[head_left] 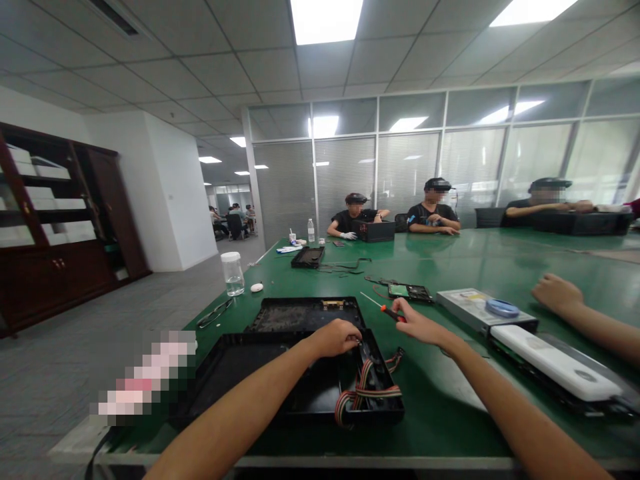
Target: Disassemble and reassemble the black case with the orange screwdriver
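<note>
My left hand (336,337) is closed, its fingers pinched on something I cannot make out inside a black plastic case (235,373) lying open on the green table (480,267). Striped ribbon cables (367,390) bunch at the case's right end, just under that hand. My right hand (417,323) grips a small screwdriver (380,307) with a red handle, its thin shaft pointing up and left. A second black shell (305,313) lies flat behind the case.
A grey drive (475,308) with a blue tape roll (502,307), a white device (555,363) and a circuit board (410,291) lie to the right. Another person's fist (556,293) rests far right. A clear jar (233,273) stands left. Three people sit across the table.
</note>
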The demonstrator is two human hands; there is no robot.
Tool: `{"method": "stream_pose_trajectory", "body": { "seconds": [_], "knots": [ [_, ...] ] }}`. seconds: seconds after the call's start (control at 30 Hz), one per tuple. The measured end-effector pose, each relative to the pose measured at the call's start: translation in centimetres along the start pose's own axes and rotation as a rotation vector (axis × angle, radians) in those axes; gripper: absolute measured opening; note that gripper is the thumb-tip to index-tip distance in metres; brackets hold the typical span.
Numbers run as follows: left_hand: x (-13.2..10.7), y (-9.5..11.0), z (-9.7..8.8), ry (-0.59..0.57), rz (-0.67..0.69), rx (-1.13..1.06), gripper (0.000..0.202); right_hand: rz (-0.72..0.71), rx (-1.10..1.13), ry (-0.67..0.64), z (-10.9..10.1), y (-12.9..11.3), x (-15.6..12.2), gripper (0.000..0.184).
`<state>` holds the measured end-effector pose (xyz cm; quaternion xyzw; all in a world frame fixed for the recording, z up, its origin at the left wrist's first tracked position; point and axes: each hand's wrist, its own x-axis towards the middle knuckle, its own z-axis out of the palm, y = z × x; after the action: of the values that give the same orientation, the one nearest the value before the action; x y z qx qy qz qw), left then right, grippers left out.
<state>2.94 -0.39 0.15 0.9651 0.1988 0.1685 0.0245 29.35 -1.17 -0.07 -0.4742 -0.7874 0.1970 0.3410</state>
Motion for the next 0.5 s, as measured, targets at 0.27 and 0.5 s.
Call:
{"method": "stream_pose_trajectory", "body": {
  "seconds": [0.27,0.5],
  "knots": [
    [0.2,-0.2,0.3,-0.021,-0.030,-0.014,0.018,0.045,0.239,0.316,-1.7,-1.3,-0.1,0.036],
    [0.2,-0.1,0.2,-0.041,-0.044,-0.014,0.019,-0.111,-0.067,0.455,0.1,-2.5,-0.4,0.030]
  ]
}}
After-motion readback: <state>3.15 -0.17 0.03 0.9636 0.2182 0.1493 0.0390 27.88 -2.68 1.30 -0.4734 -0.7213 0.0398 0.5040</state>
